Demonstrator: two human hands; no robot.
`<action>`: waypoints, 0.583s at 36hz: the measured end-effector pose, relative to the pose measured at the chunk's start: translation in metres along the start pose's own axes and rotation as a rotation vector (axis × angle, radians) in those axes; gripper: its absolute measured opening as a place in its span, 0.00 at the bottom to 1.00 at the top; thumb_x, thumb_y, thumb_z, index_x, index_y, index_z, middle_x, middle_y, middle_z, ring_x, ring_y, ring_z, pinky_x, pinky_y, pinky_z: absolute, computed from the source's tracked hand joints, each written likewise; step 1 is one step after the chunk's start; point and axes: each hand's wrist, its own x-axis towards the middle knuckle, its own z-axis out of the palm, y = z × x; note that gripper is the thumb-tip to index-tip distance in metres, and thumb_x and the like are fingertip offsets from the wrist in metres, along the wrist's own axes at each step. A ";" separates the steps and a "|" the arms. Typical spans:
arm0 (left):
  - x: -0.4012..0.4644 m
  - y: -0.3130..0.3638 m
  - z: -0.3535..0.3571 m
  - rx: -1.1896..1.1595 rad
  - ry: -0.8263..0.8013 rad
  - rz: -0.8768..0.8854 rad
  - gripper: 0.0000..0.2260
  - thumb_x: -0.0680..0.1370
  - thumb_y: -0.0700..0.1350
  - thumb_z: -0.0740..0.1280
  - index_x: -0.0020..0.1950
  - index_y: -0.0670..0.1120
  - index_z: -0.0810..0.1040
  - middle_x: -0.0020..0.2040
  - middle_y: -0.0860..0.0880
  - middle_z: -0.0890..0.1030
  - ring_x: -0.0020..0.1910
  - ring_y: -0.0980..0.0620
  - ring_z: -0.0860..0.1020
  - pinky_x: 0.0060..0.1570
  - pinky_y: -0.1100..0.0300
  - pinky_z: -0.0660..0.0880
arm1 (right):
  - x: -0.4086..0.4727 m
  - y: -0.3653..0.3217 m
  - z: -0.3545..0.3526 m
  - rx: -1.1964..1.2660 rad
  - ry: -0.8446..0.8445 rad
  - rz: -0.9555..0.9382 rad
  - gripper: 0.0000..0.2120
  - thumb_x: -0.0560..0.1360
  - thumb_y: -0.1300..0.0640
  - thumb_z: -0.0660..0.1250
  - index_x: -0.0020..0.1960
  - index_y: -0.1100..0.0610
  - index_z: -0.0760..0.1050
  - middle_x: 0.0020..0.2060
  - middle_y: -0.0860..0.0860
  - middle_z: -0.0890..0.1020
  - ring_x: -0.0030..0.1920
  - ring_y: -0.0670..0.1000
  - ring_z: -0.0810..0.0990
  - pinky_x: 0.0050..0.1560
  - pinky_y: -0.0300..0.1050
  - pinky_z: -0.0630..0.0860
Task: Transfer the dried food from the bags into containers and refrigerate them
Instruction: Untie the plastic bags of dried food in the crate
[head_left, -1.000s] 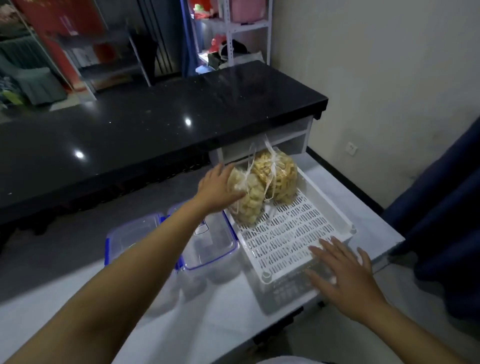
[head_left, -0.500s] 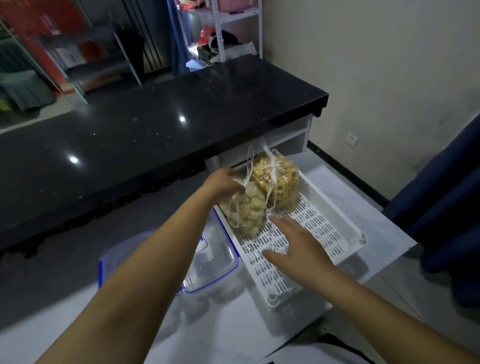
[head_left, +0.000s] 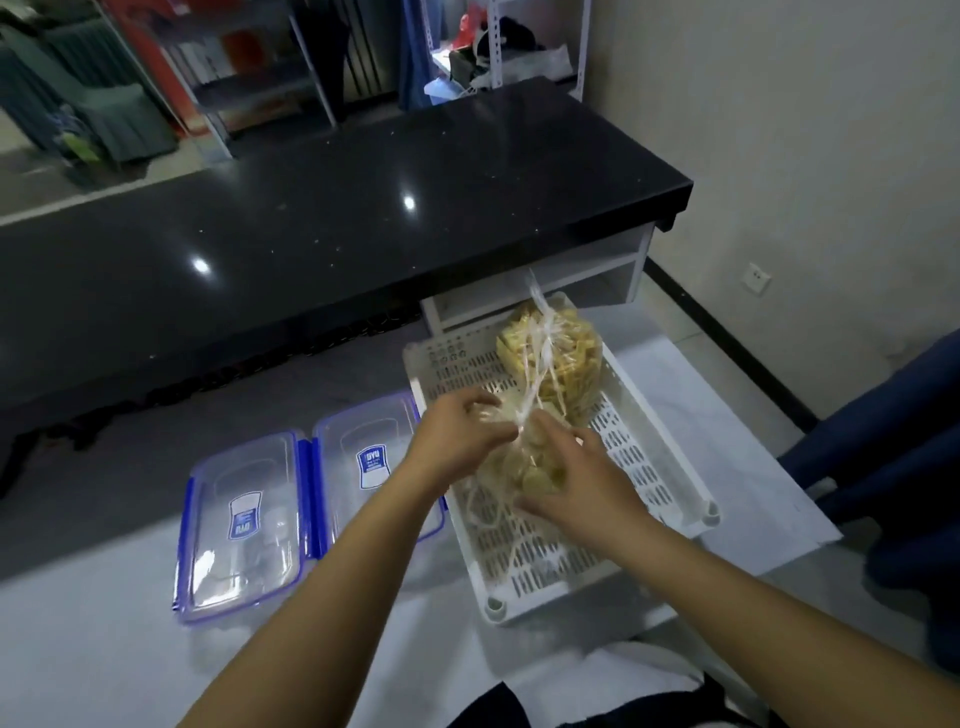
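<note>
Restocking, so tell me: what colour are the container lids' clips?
Blue, on the clear container lids; head view.

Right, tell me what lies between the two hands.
In the head view, the clear plastic bag of pale round dried slices lies between them: the left hand holds its tied neck, the right hand cups its side.
</note>
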 end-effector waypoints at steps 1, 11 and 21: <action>-0.007 0.000 0.005 -0.037 0.007 -0.006 0.15 0.68 0.47 0.76 0.53 0.54 0.82 0.50 0.56 0.80 0.34 0.52 0.81 0.30 0.56 0.80 | -0.001 0.003 -0.002 0.004 0.004 -0.002 0.46 0.69 0.45 0.77 0.76 0.34 0.52 0.75 0.48 0.60 0.65 0.54 0.75 0.52 0.42 0.73; -0.066 -0.010 0.051 0.050 0.119 -0.001 0.20 0.72 0.55 0.74 0.64 0.60 0.79 0.60 0.56 0.82 0.55 0.54 0.81 0.56 0.54 0.78 | -0.014 0.043 -0.028 -0.036 -0.090 -0.110 0.44 0.70 0.58 0.76 0.75 0.31 0.57 0.72 0.38 0.57 0.67 0.48 0.70 0.46 0.21 0.65; -0.098 -0.020 0.065 0.210 0.145 0.092 0.25 0.76 0.58 0.71 0.72 0.58 0.73 0.73 0.57 0.70 0.73 0.55 0.67 0.69 0.63 0.61 | -0.017 0.063 -0.052 -0.019 -0.319 -0.225 0.42 0.72 0.58 0.76 0.72 0.26 0.59 0.69 0.26 0.52 0.67 0.36 0.62 0.51 0.16 0.62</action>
